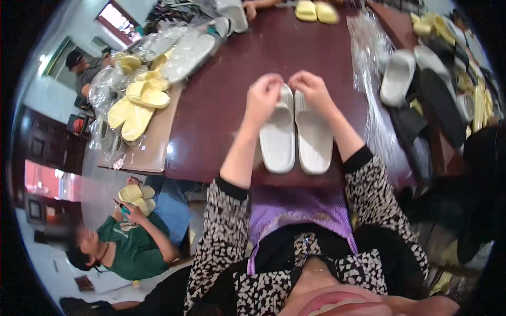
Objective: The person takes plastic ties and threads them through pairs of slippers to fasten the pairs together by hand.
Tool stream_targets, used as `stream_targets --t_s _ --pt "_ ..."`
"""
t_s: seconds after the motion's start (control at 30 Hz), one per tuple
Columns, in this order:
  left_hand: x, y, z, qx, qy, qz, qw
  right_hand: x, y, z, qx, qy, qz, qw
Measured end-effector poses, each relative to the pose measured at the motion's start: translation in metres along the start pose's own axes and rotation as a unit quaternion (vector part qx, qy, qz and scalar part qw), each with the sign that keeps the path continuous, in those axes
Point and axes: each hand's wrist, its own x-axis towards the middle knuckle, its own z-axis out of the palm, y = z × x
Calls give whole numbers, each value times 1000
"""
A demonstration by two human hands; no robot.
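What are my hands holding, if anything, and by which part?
Can't tell for sure: the left hand and right hand are at the toe ends of the pale slippers, but any grip is blurred.

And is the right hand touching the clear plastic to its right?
Apart: the head view shows bare dark red tabletop between the right hand and the clear plastic.

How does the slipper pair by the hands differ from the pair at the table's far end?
The near slippers are light grey; the far slippers pale yellow. The left hand and right hand are at the near slippers' toe ends; neither touches the far slippers. In both pairs, the slippers lie side by side.
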Motion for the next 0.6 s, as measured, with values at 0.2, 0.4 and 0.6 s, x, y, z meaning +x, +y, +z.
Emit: stream_targets --t_s 0.2,0.4,0.6 --pt "31 -24 33 -123 -135 -178 967 -14 1 -14 31 36 39 998" --pt "12 -34 45 -65 -80 -128 986 -23 4 -17 60 83 60 993" --pt "7 -37 35 -162 -35 -136 977 -22 1 -13 58 110 69 990"
